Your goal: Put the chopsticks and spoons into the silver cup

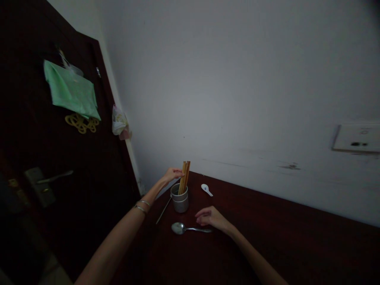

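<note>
A bundle of wooden chopsticks (184, 177) stands in a grey metal cup (180, 203) on the dark red table. The fingers of my left hand (173, 174) close on the upper part of the bundle, whose lower ends are hidden inside the cup. My right hand (211, 217) hovers to the right of the cup, loosely curved with nothing visible in it. Just below it lies a metal spoon (179, 228), bowl to the left and handle to the right. Farther back on the table is a white soup spoon (206, 189).
Leaning or lying beside the cup's left side is a thin stick (163, 212). A pale wall meets the table's back edge. On the left a dark door (53, 150) has a handle and a green cloth (73, 89). A wall socket (358, 137) is at right.
</note>
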Demonstrator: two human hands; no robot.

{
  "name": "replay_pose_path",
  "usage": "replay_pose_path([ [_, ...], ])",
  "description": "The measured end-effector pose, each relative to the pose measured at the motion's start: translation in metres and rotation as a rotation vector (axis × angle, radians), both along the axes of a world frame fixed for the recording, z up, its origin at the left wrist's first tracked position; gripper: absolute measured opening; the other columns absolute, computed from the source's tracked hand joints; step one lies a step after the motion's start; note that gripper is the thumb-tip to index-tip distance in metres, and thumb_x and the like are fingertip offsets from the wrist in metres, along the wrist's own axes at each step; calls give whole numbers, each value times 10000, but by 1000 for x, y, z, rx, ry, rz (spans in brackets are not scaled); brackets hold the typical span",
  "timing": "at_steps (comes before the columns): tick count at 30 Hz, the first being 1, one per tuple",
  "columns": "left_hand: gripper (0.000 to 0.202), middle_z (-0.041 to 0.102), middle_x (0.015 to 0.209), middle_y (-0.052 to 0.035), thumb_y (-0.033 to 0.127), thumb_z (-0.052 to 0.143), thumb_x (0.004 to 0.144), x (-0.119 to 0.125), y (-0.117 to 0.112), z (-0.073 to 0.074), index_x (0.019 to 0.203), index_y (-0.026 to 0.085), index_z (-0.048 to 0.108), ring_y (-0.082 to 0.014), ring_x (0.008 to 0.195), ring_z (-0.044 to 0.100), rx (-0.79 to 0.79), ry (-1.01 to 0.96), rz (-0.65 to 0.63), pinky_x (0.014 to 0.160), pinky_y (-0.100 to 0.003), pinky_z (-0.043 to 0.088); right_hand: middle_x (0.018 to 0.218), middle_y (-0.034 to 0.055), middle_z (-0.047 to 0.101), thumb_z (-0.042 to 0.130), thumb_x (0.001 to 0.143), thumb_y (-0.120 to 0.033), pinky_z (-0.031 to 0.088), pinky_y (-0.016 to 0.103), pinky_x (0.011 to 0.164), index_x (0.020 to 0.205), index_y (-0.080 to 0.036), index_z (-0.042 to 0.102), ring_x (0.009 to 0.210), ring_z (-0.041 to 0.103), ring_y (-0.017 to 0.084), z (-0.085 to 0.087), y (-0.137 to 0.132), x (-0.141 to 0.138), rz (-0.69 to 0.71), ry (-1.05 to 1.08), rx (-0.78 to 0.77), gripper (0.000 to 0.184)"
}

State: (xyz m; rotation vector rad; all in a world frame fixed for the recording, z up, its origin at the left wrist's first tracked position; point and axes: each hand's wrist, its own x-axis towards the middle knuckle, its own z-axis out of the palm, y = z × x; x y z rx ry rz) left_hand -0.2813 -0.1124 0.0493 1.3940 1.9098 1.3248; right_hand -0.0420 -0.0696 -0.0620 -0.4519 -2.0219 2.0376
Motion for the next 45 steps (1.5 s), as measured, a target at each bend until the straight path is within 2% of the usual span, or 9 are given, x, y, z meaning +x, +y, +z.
replay_pose_path([
  [7, 286, 645, 777, -97, 288, 689, 552, 0, 4, -2, 751, 89, 639, -161, 705, 572, 24, -114, 34, 655, -277, 431, 667, 39, 646, 674, 529, -268, 456, 268, 631, 771, -101, 648, 650, 594, 134, 1, -2, 0, -13, 20, 20, 296],
  [14, 311, 658, 754, -112, 307, 727, 521, -2, -3, 15, 725, 89, 638, -178, 697, 600, 81, -234, 35, 655, -291, 457, 663, 31, 635, 673, 550, -299, 460, 270, 640, 759, -107, 647, 633, 586, 123, -2, -2, 0, -35, 13, 19, 284],
  [20, 327, 654, 740, -105, 291, 739, 497, 2, -17, 48, 724, 83, 627, -181, 684, 608, 252, -276, 117, 639, -299, 475, 669, 26, 629, 641, 603, -282, 465, 244, 612, 767, -110, 645, 624, 584, 111, -7, -1, -2, -40, 21, 51, 238],
  [26, 317, 646, 756, -100, 296, 716, 535, 8, -42, 97, 749, 81, 619, -177, 696, 612, 475, -252, 154, 655, -304, 483, 662, 42, 628, 612, 633, -253, 487, 248, 593, 784, -101, 631, 609, 593, 114, -6, -1, 0, -111, 37, -32, 215],
  [29, 315, 644, 779, -101, 308, 695, 574, 16, -61, 121, 780, 84, 613, -178, 713, 614, 554, -213, 106, 671, -311, 480, 674, 53, 630, 624, 629, -283, 494, 253, 582, 786, -105, 625, 619, 595, 122, 10, -1, 2, -125, 53, -63, 238],
  [32, 313, 643, 830, -113, 313, 675, 608, 30, -81, 135, 810, 85, 602, -182, 743, 614, 542, -201, 51, 673, -300, 473, 665, 52, 624, 637, 612, -313, 482, 236, 539, 775, -100, 622, 600, 584, 117, 43, -5, 7, -200, 102, 4, 268],
  [35, 318, 639, 878, -131, 310, 661, 635, 47, -99, 133, 840, 77, 591, -188, 758, 613, 455, -221, 18, 669, -295, 469, 708, 56, 626, 613, 640, -355, 480, 228, 531, 831, -103, 618, 618, 579, 114, 80, -20, 11, -259, 241, 101, 316],
  [38, 297, 637, 893, -132, 299, 647, 658, 66, -117, 116, 851, 80, 595, -190, 766, 609, 337, -247, -2, 658, -289, 468, 727, 52, 620, 597, 656, -402, 489, 230, 514, 885, -114, 602, 633, 583, 125, 103, -46, 15, -234, 303, 138, 368],
  [45, 242, 647, 877, -113, 301, 638, 673, 104, -158, 68, 816, 108, 607, -186, 786, 604, 136, -397, -17, 660, -268, 467, 701, 28, 583, 622, 632, -436, 448, 177, 362, 942, -120, 563, 548, 563, 111, 100, -111, 12, -85, 215, 135, 447],
])
